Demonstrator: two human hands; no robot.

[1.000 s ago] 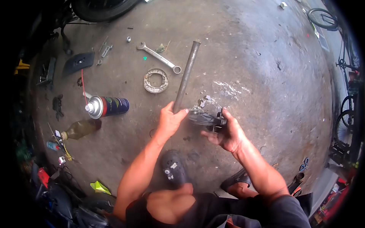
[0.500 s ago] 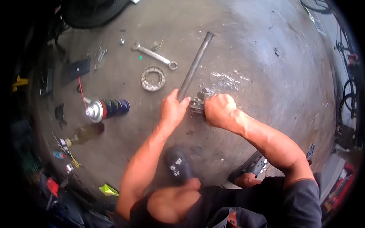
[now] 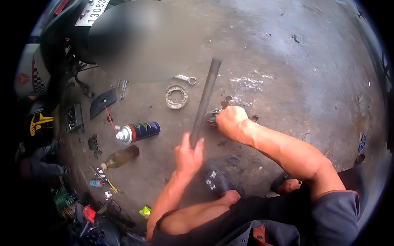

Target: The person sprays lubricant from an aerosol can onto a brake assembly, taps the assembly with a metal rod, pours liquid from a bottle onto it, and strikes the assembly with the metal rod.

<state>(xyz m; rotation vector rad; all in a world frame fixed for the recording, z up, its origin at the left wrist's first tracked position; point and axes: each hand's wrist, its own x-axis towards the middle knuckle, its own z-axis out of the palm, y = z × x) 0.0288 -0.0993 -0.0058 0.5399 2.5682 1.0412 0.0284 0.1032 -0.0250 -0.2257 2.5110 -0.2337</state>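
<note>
My left hand (image 3: 189,153) is wrapped round the lower end of a long metal pipe (image 3: 208,90), which points up and slightly right. To its right, my right hand (image 3: 232,123) is closed on a dark metal part (image 3: 212,117), mostly hidden behind the fingers. A ring-shaped pair of brake shoes (image 3: 177,97) lies on the floor left of the pipe. Above it a wrench (image 3: 190,80) shows only its ring end. A spray can (image 3: 138,132) with a red straw lies on its side left of my left hand.
A brownish bottle (image 3: 121,157) lies below the can. Farther left are a black plate (image 3: 103,103), a tray of parts (image 3: 74,118) and a motorcycle (image 3: 53,53). A blurred patch covers the upper left. At far left, another person's leg (image 3: 43,160) shows dimly.
The view has shifted, showing more of the motorcycle. My right hand, earlier open under the dark part, has turned over and closed on it. My left hand and the pipe have moved lower.
</note>
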